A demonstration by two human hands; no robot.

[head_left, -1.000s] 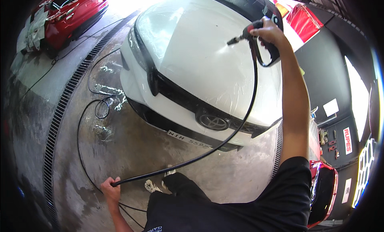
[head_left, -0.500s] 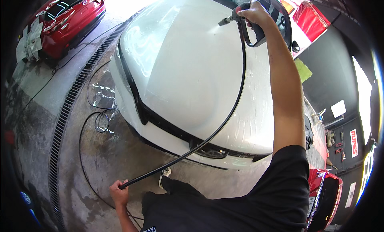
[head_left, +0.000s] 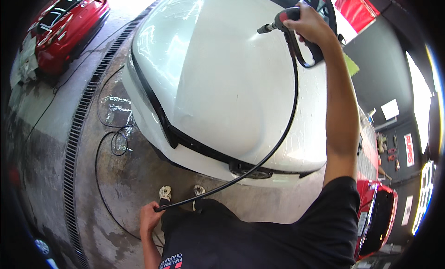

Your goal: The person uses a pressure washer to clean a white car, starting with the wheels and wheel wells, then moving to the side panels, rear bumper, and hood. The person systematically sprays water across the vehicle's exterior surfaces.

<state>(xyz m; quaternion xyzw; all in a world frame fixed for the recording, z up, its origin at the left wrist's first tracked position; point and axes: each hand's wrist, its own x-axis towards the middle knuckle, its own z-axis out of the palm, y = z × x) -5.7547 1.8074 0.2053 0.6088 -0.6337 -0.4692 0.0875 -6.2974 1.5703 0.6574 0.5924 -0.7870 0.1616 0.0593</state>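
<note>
My right hand (head_left: 311, 24) is wrapped round the grip of a black and red pressure washer gun (head_left: 288, 17), arm stretched out over the car. A fine pale spray leaves its nozzle (head_left: 264, 29) onto the wet white bonnet of a car (head_left: 222, 97). From the gun a black hose (head_left: 282, 144) hangs in a curve across the front of the bonnet. Low at the left, my left hand (head_left: 150, 216) is closed round that hose, close to my body.
A slotted floor drain (head_left: 78, 130) curves along the left. Loops of hose (head_left: 119, 141) lie on the wet concrete beside the white car. A red car (head_left: 69, 32) stands far left, another red car (head_left: 376, 218) at the lower right. My shoes (head_left: 165, 193) are by the bumper.
The gun has shifted right and slightly down in view, still spraying. My left hand has moved a little right, still on the hose. Both shoes now show.
</note>
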